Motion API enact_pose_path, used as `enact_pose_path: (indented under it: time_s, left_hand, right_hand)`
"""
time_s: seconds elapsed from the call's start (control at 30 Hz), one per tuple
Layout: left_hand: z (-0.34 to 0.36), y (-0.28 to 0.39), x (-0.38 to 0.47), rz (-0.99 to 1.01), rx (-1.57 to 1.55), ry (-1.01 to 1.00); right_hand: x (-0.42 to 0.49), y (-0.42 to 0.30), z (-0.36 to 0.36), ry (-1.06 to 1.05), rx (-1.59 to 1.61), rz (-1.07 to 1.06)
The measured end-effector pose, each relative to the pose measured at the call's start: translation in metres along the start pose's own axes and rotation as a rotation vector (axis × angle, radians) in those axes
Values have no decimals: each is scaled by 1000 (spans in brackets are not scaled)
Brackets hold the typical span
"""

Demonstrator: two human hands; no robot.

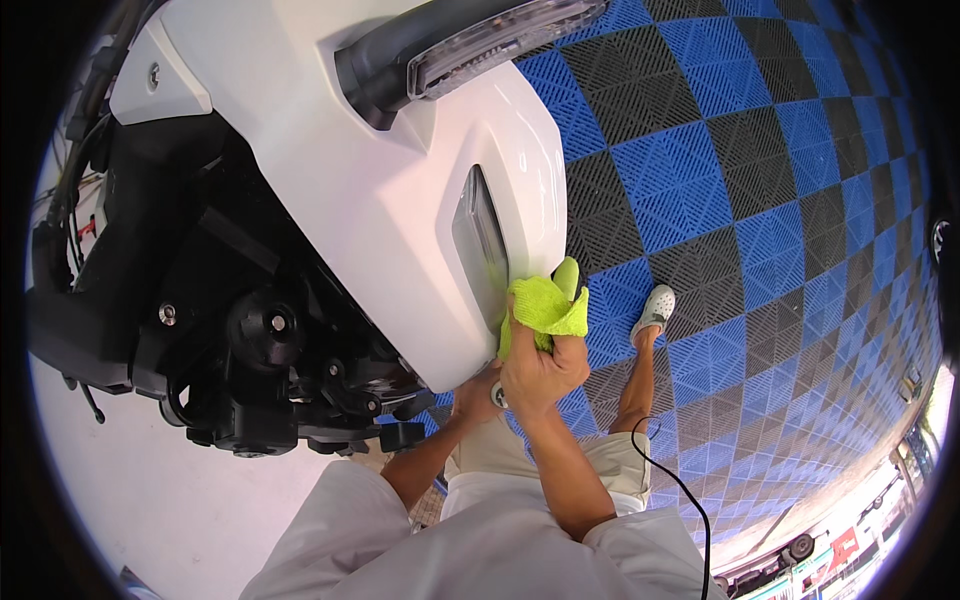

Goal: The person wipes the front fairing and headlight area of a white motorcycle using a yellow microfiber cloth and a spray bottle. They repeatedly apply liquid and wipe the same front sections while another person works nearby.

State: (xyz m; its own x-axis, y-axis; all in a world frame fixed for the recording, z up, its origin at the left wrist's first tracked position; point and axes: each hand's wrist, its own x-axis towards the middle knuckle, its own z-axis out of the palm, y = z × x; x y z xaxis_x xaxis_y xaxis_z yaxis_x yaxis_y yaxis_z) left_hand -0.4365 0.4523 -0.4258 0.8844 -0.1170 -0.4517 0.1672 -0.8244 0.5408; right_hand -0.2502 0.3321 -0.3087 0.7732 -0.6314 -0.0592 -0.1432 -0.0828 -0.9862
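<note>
My right hand holds a lime-green microfiber cloth against the lower edge of a glossy white motorcycle fairing panel, beside a narrow clear lens. Lower and to the left, my left hand is at the panel's bottom corner. Its fingers are mostly hidden behind the panel, so what it touches there cannot be told. A round, light-coloured item shows at this hand. Above, a turn signal on a black stalk juts from the panel.
Black motorcycle parts with bolts lie left of the panel. Blue and black slatted floor tiles spread to the right. My foot in a light clog stands on them. A black cable hangs at my right side.
</note>
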Motion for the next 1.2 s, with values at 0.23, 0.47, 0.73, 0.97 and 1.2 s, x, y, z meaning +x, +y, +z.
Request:
enact_pose_path:
  time_s: [0.23, 0.47, 0.73, 0.97, 1.2]
  left_hand:
    - [17, -26, -8, -10, 57, -111]
    - [10, -32, -12, -84, -70, -273]
    - [11, -24, -5, -50, -94, -186]
    - [24, -41, -14, -114, -120, -219]
    - [8, -20, 12, -82, -43, -247]
  right_hand:
    - [7, -4, -9, -99, -139, -91]
    - [51, -13, 3, -163, -201, -362]
    - [30, 8, -19, -228, -170, -285]
    - [54, -14, 4, -182, -208, -341]
    - [73, -26, 9, -273, -119, -242]
